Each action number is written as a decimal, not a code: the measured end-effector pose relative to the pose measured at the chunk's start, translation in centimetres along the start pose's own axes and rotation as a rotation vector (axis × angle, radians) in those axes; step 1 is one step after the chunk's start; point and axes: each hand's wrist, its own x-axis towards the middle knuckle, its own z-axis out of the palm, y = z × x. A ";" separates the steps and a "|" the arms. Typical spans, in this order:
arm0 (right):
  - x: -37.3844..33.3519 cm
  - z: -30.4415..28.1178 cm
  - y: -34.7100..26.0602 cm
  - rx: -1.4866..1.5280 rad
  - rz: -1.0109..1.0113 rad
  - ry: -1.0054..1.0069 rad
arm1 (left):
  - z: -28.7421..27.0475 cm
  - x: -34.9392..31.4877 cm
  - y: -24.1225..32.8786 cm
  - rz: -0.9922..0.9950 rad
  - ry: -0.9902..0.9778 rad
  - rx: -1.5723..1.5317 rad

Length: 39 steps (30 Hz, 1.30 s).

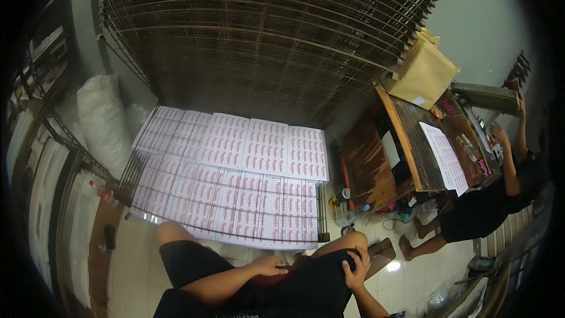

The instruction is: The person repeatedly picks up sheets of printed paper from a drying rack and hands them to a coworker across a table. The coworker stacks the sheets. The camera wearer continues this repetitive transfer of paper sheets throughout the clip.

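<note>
I sit with my knees up in front of a wire drying rack. My left hand [269, 265] lies flat on my lap, fingers apart, holding nothing. My right hand [357, 266] rests curled over my right knee, gripping nothing else. Just beyond my knees, the lowest pulled-out wire shelf [136, 168] carries several white sheets printed with rows of pink labels [235, 200]. A second row of the same printed sheets [265, 147] lies on the shelf behind it.
A tall stack of empty wire rack shelves [265, 29] rises behind. To the right stands a wooden printing table [412, 147] with a printed sheet [444, 156], where another person [488, 206] works. A brown padded envelope [424, 73] leans there. Bottles and jars [353, 212] sit on the floor. A white sack [103, 118] is at left.
</note>
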 end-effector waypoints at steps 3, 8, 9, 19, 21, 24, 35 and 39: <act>-0.1 -0.2 0.1 -0.051 -0.005 -0.005 | -0.7 -0.1 0.6 -0.004 -0.047 -0.036; 0.3 -0.4 -0.1 -0.061 -0.031 0.024 | 0.6 0.7 -0.7 0.042 0.022 -0.112; 0.6 -0.1 -0.1 -0.066 -0.039 0.022 | 0.4 0.7 -0.8 0.013 0.011 -0.116; 1.3 -0.3 3.2 0.258 0.158 0.134 | -0.4 0.2 -0.1 -0.056 -0.015 -0.113; 4.1 -1.3 7.7 0.612 0.412 0.307 | -0.6 0.1 0.1 -0.056 -0.014 -0.102; 11.8 -8.6 9.6 1.098 0.489 0.752 | -0.9 -0.7 -0.3 -0.049 0.004 -0.096; 22.9 -26.3 17.2 1.728 0.084 0.538 | -0.7 0.4 -1.0 -0.201 -0.115 -0.287; 24.1 -25.9 9.4 1.625 0.584 0.720 | -1.1 0.0 -0.9 -0.224 -0.100 -0.334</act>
